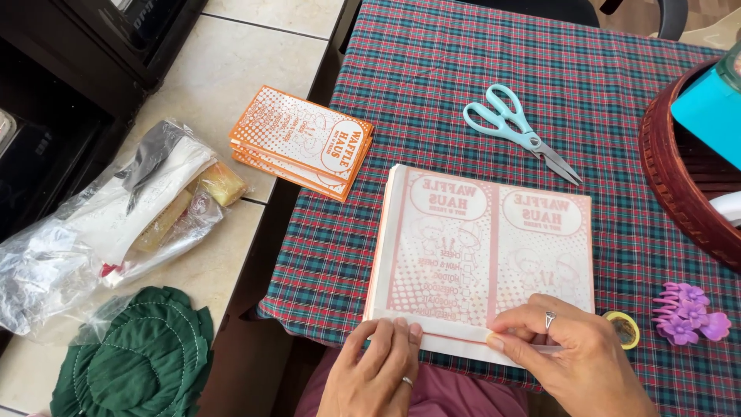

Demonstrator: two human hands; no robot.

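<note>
**Both hands pressing the near edge of a paper sheet**

Tabletop (pixel 432 100) covered in red-green plaid cloth. A stack of pale printed paper sheets (pixel 482 255) lies flat near the front edge, print showing faintly in orange-pink. Along its near side runs a narrow folded strip (pixel 451 330).

Left hand (pixel 378 371): fingers (pixel 401 328) extended, flat on the strip's left part, pressing rather than grasping. Right hand (pixel 571 355): fingers curled, fingertips pinching the strip near the middle; a ring on each hand.

Around: teal-handled scissors (pixel 519 131) lie behind the sheets, blades shut. An orange printed stack of folded bags (pixel 302 141) overhangs the tabletop's left edge. A roll of tape (pixel 624 328) sits just beside the right hand, a purple hair clip (pixel 691 313) further right. Dark woven basket (pixel 679 177) at far right. On the tiled floor (pixel 255 46): a clear plastic bag (pixel 100 224) and green fabric (pixel 139 355).
</note>
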